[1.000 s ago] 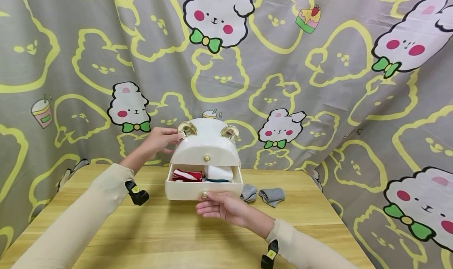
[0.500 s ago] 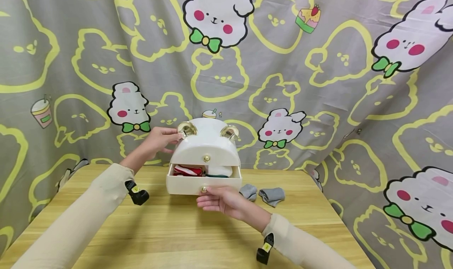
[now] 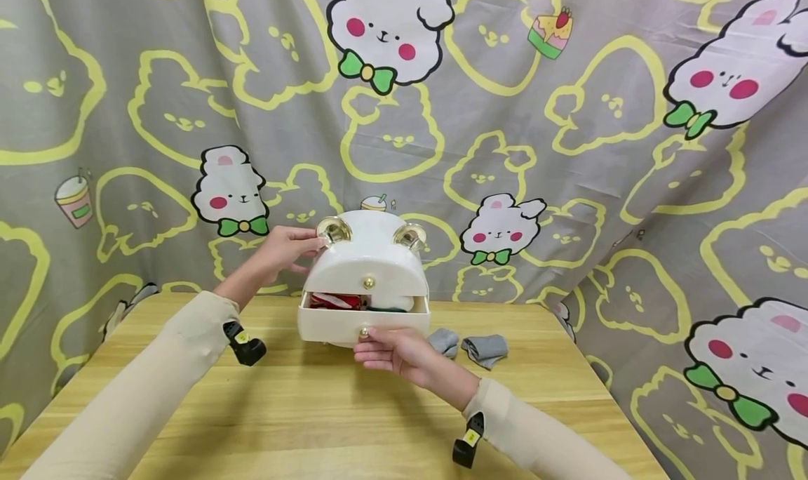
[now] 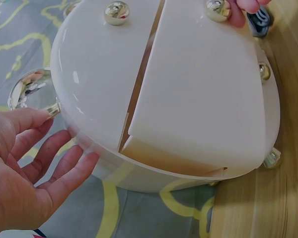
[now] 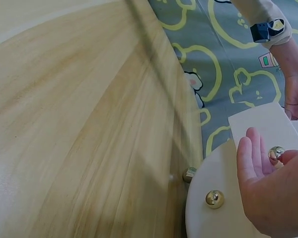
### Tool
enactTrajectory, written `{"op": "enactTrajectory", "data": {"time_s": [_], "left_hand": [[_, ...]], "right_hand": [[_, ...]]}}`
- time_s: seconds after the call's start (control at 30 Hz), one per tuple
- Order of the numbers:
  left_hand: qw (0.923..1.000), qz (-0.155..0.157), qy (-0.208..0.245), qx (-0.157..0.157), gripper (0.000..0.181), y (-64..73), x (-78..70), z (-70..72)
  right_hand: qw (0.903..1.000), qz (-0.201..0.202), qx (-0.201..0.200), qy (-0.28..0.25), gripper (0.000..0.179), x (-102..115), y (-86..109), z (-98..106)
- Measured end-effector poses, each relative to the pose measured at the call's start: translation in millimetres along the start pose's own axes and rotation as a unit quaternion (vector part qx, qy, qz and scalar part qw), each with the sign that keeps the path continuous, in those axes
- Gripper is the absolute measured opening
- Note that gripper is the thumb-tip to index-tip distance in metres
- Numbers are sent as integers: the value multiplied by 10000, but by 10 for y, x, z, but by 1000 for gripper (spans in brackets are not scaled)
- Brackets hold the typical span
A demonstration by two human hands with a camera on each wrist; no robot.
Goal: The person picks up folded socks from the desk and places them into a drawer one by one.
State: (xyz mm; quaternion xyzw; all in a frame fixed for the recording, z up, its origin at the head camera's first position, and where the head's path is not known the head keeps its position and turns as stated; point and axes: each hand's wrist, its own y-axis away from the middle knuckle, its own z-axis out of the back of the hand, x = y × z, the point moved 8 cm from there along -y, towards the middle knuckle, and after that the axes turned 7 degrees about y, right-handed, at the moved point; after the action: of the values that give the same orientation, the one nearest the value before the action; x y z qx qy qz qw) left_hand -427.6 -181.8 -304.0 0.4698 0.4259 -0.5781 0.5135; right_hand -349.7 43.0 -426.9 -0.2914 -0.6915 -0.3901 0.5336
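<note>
In the head view, here's the white case on the wooden table, in front of a grey curtain printed with white rabbits, and its drawer stands partly out! The right hand is at the drawer's front — thumb against the lower gold knob, the visible fingers straight and close together below it. Whether another finger pinches that knob from behind, I can't tell. Across from it, the left hand reaches the side of the case and touches the gold ear. Peeking over the drawer's edge: a red-and-white cloth beside a white cloth. Two grey cloths lie on the table, near the right hand.

Over to the left wrist view: the left thumb rests on the ear's edge, the other fingers relaxed and slightly spread alongside the case; whether every fingertip touches it, I can't tell. A gap runs above the drawer, and fingertips show just beside the lower gold knob.

Right wrist view now: thumb on the knob, fingers straight and nearly together — and there's another gold knob on the rounded front beneath the drawer, near a gold foot
</note>
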Motion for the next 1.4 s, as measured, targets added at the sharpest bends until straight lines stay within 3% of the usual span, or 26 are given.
{"op": "enactTrajectory", "data": {"time_s": [1.0, 1.4], "left_hand": [[10000, 0, 17, -63, 49, -27, -4, 10], [10000, 20, -18, -92, 48, -29, 15, -7]], "right_hand": [[9995, 120, -292, -86, 36, 101, -281, 130], [9992, 83, -373, -90, 35, 114, -307, 160]]}}
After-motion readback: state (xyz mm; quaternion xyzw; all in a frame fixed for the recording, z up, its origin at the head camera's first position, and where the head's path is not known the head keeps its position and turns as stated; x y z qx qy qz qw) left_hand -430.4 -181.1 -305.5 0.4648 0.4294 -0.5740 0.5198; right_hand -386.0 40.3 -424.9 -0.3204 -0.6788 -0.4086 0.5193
